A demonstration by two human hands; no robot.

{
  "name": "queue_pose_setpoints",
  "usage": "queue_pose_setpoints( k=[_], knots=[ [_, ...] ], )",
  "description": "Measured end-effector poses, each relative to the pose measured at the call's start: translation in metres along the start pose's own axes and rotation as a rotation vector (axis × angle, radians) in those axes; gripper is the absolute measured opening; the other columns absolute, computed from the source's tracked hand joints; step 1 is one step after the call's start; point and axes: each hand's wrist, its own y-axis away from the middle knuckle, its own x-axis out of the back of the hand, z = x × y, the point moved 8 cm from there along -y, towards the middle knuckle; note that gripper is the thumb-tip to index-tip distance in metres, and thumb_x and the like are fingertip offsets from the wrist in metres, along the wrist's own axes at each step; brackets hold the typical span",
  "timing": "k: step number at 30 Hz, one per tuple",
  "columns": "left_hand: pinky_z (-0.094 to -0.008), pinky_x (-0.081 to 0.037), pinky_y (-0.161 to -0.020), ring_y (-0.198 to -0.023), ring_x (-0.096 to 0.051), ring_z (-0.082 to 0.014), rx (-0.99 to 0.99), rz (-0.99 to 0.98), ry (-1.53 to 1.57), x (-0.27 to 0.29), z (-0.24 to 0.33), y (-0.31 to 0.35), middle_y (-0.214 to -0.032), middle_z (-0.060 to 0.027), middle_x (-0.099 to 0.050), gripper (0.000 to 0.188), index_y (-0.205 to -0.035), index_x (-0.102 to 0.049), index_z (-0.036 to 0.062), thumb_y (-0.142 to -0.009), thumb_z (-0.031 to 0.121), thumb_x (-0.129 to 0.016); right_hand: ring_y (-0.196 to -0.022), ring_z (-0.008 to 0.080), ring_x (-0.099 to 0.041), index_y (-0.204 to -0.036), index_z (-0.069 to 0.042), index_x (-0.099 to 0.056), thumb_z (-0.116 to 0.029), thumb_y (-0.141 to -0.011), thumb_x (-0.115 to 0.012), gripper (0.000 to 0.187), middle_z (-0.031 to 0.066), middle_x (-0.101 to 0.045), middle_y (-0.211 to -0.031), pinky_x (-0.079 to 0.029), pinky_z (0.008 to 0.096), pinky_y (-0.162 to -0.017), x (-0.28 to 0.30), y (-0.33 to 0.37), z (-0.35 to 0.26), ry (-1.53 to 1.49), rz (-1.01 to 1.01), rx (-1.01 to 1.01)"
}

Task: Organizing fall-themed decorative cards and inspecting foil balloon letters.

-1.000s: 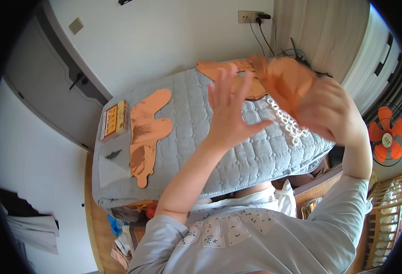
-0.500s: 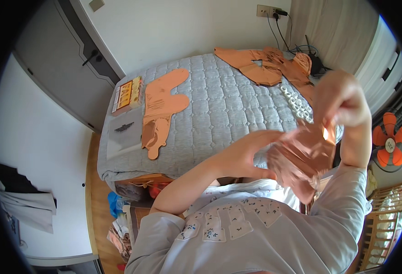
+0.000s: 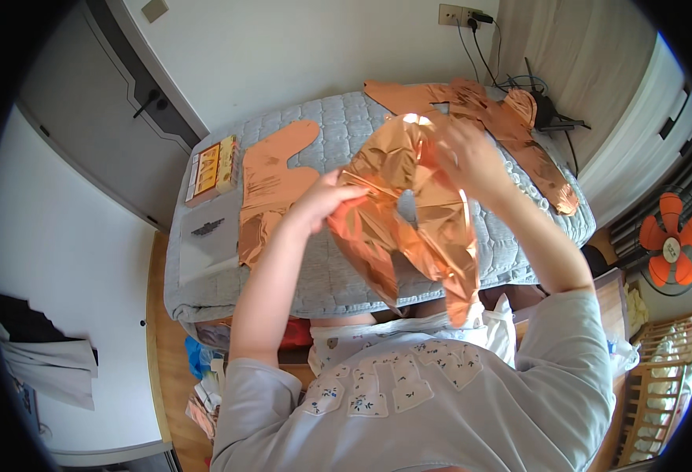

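Note:
Between my hands hangs a shiny rose-gold foil balloon (image 3: 440, 236), deflated and crumpled, with an opening near its middle. My left hand (image 3: 321, 203) pinches its left edge between thumb and fingers. At its upper right edge, my right hand (image 3: 476, 157) is closed on the foil, its fingers partly blurred. The lower ends dangle in front of the bed's near edge. A flat copper-coloured foil balloon (image 3: 271, 169) lies on the left of the bed, partly behind my left forearm. Another flat foil balloon (image 3: 511, 126) is spread along the far right.
The bed (image 3: 346, 126) has a grey quilted cover. On its left stand a yellow-and-red box (image 3: 214, 169) and a clear plastic sheet (image 3: 204, 256) with a dark mark. White rings lie partly behind my right arm. A fan (image 3: 671, 250) with orange blades stands right.
Both hands have moved left and over the bed, carrying the foil balloon with them. It now hangs more spread out and its opening shows.

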Motion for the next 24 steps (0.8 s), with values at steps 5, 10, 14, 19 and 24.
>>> queue_pose_setpoints(
  k=[5,10,14,19,24],
  knots=[
    [-0.0356,-0.051,-0.097,-0.112,-0.064,-0.019,0.158,-0.065,0.014,0.047,-0.033,-0.043,-0.125,-0.0105,-0.065,0.066,-0.145,-0.043,-0.0016,-0.09,0.02,-0.073,-0.118,0.037,-0.056,-0.124,-0.005,-0.063,-0.031,-0.093,-0.062,0.04,0.0165,-0.06,-0.127,-0.046,0.0456,-0.1,-0.097,0.075,0.0,-0.368,-0.584,-0.285],
    [-0.0372,-0.051,-0.096,-0.109,-0.065,-0.0225,0.041,0.209,-0.501,0.093,-0.05,-0.052,-0.122,-0.0146,-0.066,0.076,-0.148,-0.04,-0.0028,-0.088,0.029,-0.075,-0.141,0.0365,-0.037,-0.142,-0.011,-0.051,-0.043,-0.094,-0.059,0.059,0.0131,-0.047,-0.147,-0.025,0.055,-0.117,-0.112,0.089,-0.003,-0.06,-0.417,-0.035],
    [-0.0395,-0.047,-0.101,-0.119,-0.058,-0.034,-0.096,0.317,-0.943,0.064,-0.03,-0.013,-0.136,-0.0207,-0.055,0.075,-0.147,-0.043,0.0001,-0.085,0.03,-0.075,-0.149,0.0385,-0.022,-0.155,-0.015,-0.035,-0.053,-0.095,-0.055,0.074,0.0115,-0.033,-0.159,-0.014,0.0594,-0.12,-0.121,0.084,0.008,-0.052,-0.537,-0.025],
    [-0.0468,-0.03,-0.117,-0.143,-0.035,-0.0364,-0.45,0.213,-1.278,0.017,-0.033,0.017,-0.154,-0.019,-0.039,0.067,-0.148,-0.045,0.0094,-0.094,0.045,-0.062,-0.15,0.0379,-0.021,-0.156,-0.016,-0.031,-0.059,-0.094,-0.054,0.079,0.0104,-0.033,-0.16,-0.013,0.0593,-0.121,-0.134,0.066,0.031,0.028,-0.519,0.019],
    [-0.0521,-0.016,-0.122,-0.152,-0.016,-0.035,-0.286,-0.011,-1.327,0.006,-0.062,0.019,-0.163,-0.016,-0.023,0.073,-0.154,-0.036,0.0156,-0.096,0.058,-0.053,-0.142,0.0362,-0.035,-0.148,-0.012,-0.043,-0.046,-0.09,-0.066,0.071,0.0117,-0.045,-0.15,-0.024,0.0528,-0.118,-0.109,0.05,0.02,-0.011,-0.375,0.112]
  ],
)
